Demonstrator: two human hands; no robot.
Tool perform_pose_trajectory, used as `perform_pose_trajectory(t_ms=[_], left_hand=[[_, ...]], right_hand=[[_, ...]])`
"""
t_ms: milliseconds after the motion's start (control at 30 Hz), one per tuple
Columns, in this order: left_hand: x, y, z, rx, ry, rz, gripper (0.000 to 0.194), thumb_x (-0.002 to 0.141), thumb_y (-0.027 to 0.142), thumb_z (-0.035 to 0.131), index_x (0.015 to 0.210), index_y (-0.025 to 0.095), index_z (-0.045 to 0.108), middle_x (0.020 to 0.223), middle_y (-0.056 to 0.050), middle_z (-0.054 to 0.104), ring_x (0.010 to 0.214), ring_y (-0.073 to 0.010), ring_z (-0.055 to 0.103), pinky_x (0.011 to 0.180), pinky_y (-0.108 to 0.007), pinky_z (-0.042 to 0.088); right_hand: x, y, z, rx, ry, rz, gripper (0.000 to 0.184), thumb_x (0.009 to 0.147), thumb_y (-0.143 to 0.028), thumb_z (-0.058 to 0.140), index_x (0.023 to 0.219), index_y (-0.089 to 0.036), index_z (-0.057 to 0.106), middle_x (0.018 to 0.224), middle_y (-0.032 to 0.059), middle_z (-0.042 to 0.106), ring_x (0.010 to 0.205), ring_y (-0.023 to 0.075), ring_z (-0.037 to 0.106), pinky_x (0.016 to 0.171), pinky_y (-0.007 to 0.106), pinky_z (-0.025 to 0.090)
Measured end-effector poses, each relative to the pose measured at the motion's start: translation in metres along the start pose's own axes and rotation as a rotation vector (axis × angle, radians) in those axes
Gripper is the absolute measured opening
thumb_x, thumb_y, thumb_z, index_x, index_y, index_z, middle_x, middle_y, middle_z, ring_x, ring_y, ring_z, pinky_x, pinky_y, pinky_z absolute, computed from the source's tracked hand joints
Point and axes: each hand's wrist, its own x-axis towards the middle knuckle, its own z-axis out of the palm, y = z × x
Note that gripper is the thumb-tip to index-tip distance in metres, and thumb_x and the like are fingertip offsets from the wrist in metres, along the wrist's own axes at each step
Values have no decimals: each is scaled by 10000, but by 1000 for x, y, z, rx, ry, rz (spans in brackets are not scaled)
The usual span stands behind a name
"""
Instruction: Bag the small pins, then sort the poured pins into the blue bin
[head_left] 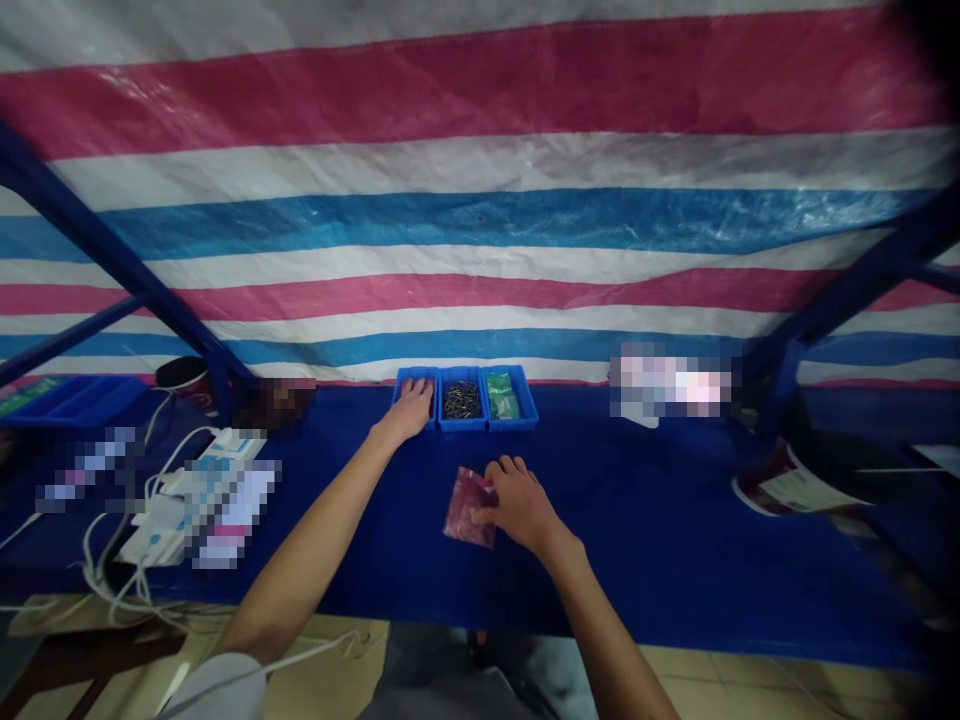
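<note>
A striped tarpaulin of pink, white and blue bands fills the wall behind the row of three blue plastic trays. A blue-covered table runs the full width under that row, and blue steel frame bars slant down on both sides of it.

Well left of the row, you have a blue compartment tray, a dark-rimmed paper cup, and a white flat device with white cables trailing over the table edge. Several objects around there are pixelated, so you cannot read them. Well right of the row, a blurred white item sits near the back, and a printed paper-covered object lies farther right.

Your hands are well apart. Your left hand is down at the left tray, fingers curled over it; you cannot tell whether it grips anything. Your right hand lies on a small pink translucent plastic bag, which sits on the table in front of the row, nearer you. Its thumb crosses the bag, but you cannot tell whether it is pinched.

The middle tray holds small dark metal parts, and the right tray holds green packets.
</note>
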Motion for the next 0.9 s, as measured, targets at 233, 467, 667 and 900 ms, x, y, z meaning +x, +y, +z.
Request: perform_pose_trajectory(t_ms=[233, 467, 667, 900], left_hand=[[-9, 15, -9, -63, 120, -49, 639, 837, 90, 488, 1463, 36, 376, 1527, -266, 369, 1469, -390, 254, 1161, -534, 275], [-52, 55, -34, -404, 727, -85, 349, 994, 258, 444, 1331, 207, 521, 1344, -124, 522, 1280, -249, 494, 1117, -402, 391], [-99, 91, -7, -750, 780, -161, 272, 989, 362, 450, 1154, 191, 581, 985, -76, 607, 872, -198, 589, 823, -314, 483], [-95, 99, 9, -1072, 462, -142, 327, 930, 478, 543, 937, 163, 629, 741, 1, 618, 650, -142, 540, 624, -233, 404]], right_hand=[[2, -3, 0, 256, -43, 2, 338, 698, -142, 778, 813, -214, 468, 746, -34, 530, 733, 166, 502, 614, 247, 272], [11, 3, 3, 719, 77, -101, 249, 705, -104, 639, 797, -214, 435, 691, -83, 429, 626, 107, 385, 576, 219, 283], [42, 11, -11, 1000, 168, -186, 291, 738, -342, 754, 831, -197, 519, 756, -35, 524, 688, 145, 485, 631, 240, 403], [55, 14, 6, 1224, 251, -121, 409, 699, -502, 817, 786, -181, 578, 711, -20, 548, 650, 150, 510, 631, 261, 439]])
